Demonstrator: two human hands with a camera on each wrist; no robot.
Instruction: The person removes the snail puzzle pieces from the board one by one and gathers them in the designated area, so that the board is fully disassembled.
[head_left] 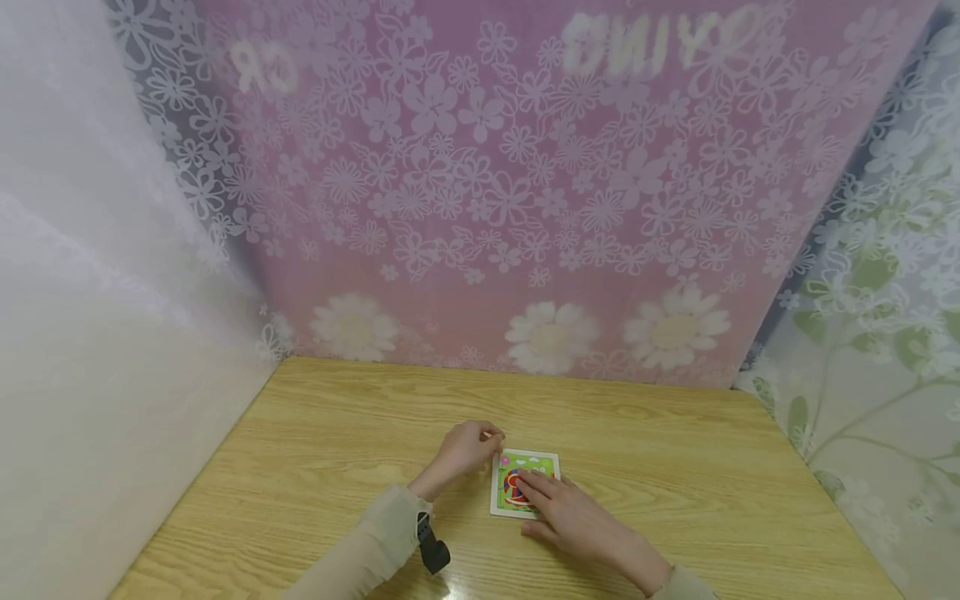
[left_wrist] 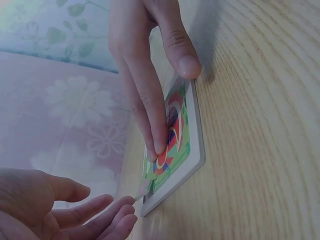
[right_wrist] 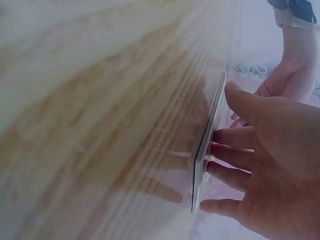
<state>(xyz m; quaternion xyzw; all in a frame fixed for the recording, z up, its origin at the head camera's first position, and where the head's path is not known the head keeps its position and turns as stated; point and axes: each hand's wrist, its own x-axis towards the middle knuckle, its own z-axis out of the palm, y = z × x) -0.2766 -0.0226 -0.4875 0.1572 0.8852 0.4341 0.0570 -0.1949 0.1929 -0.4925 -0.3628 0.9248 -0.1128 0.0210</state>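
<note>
A small square picture board (head_left: 513,513) with a white border lies flat on the table. Its picture is green, with a red and blue round figure and a pink spot in the far left corner. My left hand (head_left: 463,448) is at that corner; in the left wrist view its fingertips (left_wrist: 129,201) reach the board's edge, the thumb standing apart from them. A green bit of the picture looks slightly raised there. My right hand (head_left: 573,517) rests on the board from the right, its fairly straight fingers (left_wrist: 150,107) touching the picture and covering part of it.
The wood-grain table (head_left: 360,417) spreads around the board. A pink flowered curtain (head_left: 480,208) hangs behind its far edge, with pale sheets at left and right. A black strap (head_left: 432,546) hangs from the left wrist.
</note>
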